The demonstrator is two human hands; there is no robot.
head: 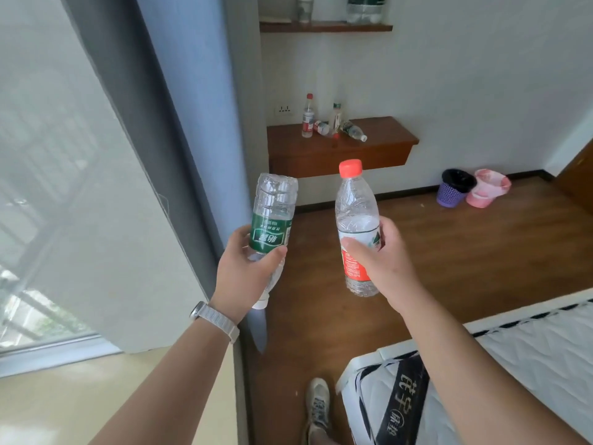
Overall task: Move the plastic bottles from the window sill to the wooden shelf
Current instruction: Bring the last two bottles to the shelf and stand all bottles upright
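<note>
My left hand (244, 273) grips a clear green-label bottle (272, 216) held upside down, its white cap pointing down by my wrist. In my right hand (380, 261) is an upright clear bottle with a red label and red cap (354, 216). Both are held out in front of me over the floor. Ahead on the wall hangs the wooden shelf (378, 139), carrying several plastic bottles (308, 118), some upright, some lying down. The window sill (64, 396) lies at the lower left, with no bottles visible on it.
A higher wooden shelf (325, 27) holds more bottles. A purple basket (454, 187) and a pink one (487, 187) stand on the floor by the wall. A mattress (497, 380) fills the lower right. A grey curtain (179, 123) hangs at the left. My shoe (317, 403) is below.
</note>
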